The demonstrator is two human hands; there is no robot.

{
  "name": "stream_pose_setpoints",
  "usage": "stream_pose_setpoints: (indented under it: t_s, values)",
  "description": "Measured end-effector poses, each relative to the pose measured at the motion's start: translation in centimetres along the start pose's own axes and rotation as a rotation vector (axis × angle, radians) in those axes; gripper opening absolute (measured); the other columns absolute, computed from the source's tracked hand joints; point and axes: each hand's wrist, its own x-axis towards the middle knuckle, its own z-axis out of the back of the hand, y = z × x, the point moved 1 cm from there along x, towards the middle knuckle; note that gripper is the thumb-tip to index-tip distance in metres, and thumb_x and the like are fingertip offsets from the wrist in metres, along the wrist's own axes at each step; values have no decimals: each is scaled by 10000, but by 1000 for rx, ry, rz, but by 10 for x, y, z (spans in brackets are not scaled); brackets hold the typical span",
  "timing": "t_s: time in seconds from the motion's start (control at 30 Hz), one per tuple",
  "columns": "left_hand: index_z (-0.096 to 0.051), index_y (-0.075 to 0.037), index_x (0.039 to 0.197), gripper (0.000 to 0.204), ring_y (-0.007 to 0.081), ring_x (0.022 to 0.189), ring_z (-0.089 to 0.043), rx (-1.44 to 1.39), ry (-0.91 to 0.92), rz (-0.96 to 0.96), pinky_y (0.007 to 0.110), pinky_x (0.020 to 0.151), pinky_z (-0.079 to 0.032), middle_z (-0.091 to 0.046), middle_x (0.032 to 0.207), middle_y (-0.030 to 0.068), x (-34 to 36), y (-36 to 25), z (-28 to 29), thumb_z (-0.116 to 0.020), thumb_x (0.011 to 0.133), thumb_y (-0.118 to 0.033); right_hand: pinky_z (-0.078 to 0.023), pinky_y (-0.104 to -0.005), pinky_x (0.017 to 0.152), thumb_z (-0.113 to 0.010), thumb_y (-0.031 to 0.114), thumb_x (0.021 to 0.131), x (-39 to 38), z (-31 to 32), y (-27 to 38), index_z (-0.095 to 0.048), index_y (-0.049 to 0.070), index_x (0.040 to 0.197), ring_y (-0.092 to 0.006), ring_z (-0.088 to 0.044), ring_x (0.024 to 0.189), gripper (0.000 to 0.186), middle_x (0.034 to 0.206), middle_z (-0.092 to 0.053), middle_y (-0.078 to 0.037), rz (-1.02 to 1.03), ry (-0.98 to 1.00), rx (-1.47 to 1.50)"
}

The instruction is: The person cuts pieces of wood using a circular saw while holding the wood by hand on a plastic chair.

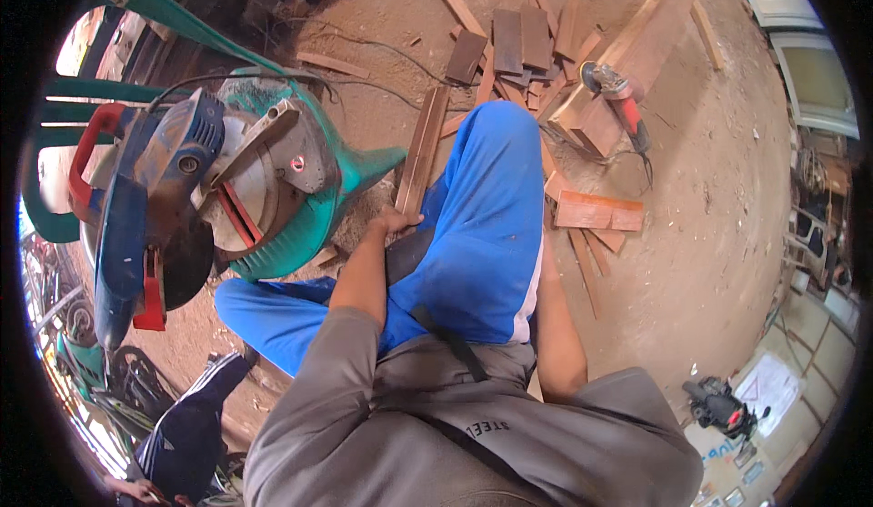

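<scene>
My left hand point(397, 221) is closed around the near end of a long brown wooden board point(424, 148), which slants away from me beside my raised knee. A dark flat piece point(407, 257) lies against my lap just below that hand; its kind is unclear. My right forearm point(556, 334) runs down behind my raised leg in blue trousers, and the leg hides the right hand. A blue miter saw point(155, 189) with a red handle rests on a green plastic chair point(300, 252) to my left.
Several short wood offcuts point(521, 39) lie piled ahead. An angle grinder point(623, 107) rests against a thick timber beam point(627, 61). Reddish boards point(600, 210) lie right of my knee. A cable point(382, 48) crosses the dirt floor. Another person's dark-clothed leg point(195, 416) shows at lower left.
</scene>
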Motion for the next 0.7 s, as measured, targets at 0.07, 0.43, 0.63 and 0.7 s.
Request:
stream_pose_setpoints:
  t_s: [0.07,0.43,0.63,0.7]
  values:
    - [-739,86,1169,895,338,1226,-670,-12,79,-36,425,1053,-506,-700,1298,245,-2,3,12,-918,638,-611,-579,-362,941,-557,284,1035,24,17,-5,-689,-13,1215,-233,-688,1052,372,1145,-714,-146,-21,1,64]
    - [-709,-61,994,584,197,738,-635,-471,133,-238,325,668,-534,-681,875,62,-98,-10,56,-712,855,-628,-571,-373,937,-615,165,1003,54,-28,69,-629,-54,1150,-257,-681,1082,265,1125,-690,-133,147,29,197]
    - [-667,-67,1047,466,117,716,-606,-643,271,-316,255,607,-494,-666,878,26,-172,-17,62,-664,942,-520,-550,-371,958,-653,123,976,1,-89,136,-656,-21,1219,-269,-665,1158,283,1217,-692,-165,727,-150,-284]
    - [-665,-52,1057,460,116,726,-611,-654,320,-379,257,615,-501,-668,892,32,-190,-16,64,-654,953,-500,-514,-405,1026,-698,112,934,-27,-111,160,-669,36,1248,-308,-612,1261,324,1315,-657,-168,1055,-140,-635]
